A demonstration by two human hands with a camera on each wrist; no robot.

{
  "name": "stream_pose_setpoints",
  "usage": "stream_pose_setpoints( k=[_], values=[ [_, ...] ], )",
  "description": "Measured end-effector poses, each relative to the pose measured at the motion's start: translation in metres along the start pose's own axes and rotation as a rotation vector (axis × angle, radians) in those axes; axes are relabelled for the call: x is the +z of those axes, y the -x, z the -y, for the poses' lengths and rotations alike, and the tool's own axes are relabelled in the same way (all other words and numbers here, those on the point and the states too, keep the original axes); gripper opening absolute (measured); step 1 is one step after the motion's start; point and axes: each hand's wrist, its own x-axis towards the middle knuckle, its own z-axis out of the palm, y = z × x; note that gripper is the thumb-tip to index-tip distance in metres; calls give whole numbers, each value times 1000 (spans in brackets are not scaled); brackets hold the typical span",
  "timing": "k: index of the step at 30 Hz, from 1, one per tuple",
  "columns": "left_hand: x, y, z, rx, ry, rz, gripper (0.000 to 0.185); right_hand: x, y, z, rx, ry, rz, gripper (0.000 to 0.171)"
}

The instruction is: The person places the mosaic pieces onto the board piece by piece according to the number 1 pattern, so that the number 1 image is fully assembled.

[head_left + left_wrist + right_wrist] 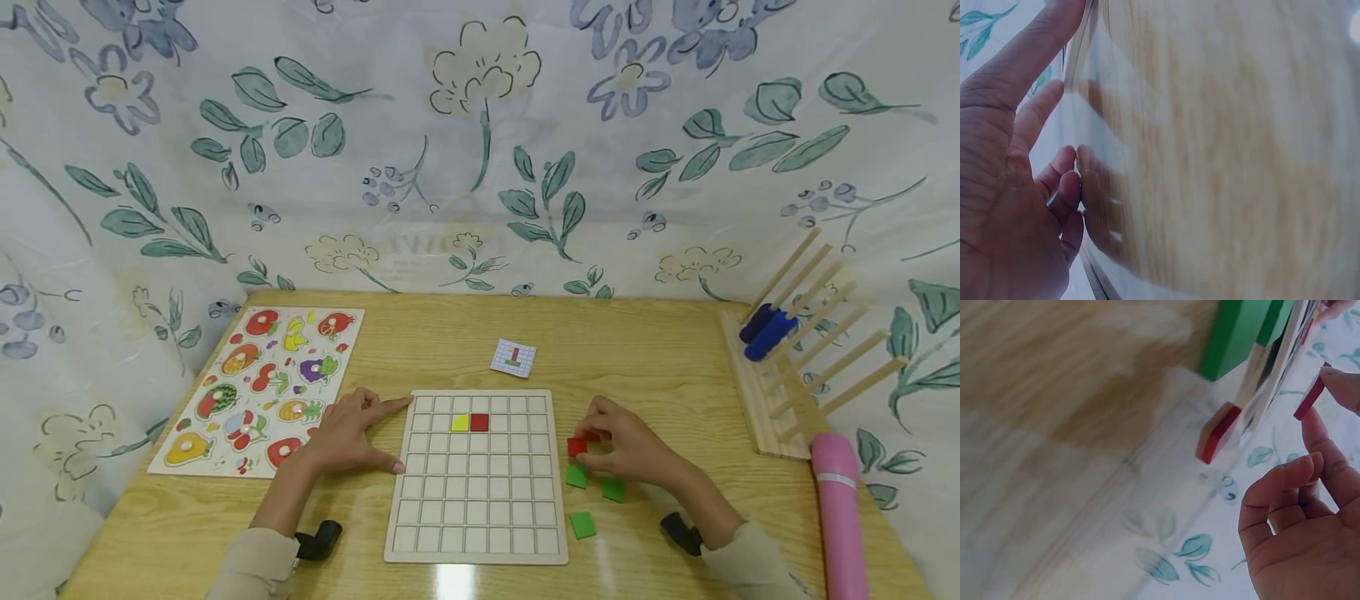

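Observation:
My right hand (618, 442) pinches a small red tile (1312, 395) between thumb and index finger, just right of the grid board (393, 533). A second red tile (1219, 434) lies on the table below that hand. Several green tiles (582, 525) are scattered near it. My left hand (348, 433) spreads thumb and index finger against the board's left edge, its other fingers loosely bent. Side by side in the board's upper rows sit a yellow piece (461, 423) with a slanted corner and a red square (479, 422).
Behind the board lies a small picture card (513, 357). A fruit puzzle board (251, 392) is at the left. On the right stand a wooden peg rack (772, 392) with blue pieces and a pink cylinder (838, 508). Floral cloth (465, 150) hangs along the table's back edge.

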Motion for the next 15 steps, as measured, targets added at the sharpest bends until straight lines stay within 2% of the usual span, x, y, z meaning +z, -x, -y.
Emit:
stream_pose_setpoints(
  k=[15],
  values=[
    [0,0,0,-7,3,6,98,9,-25,24,-42,-18,28,18]
  ],
)
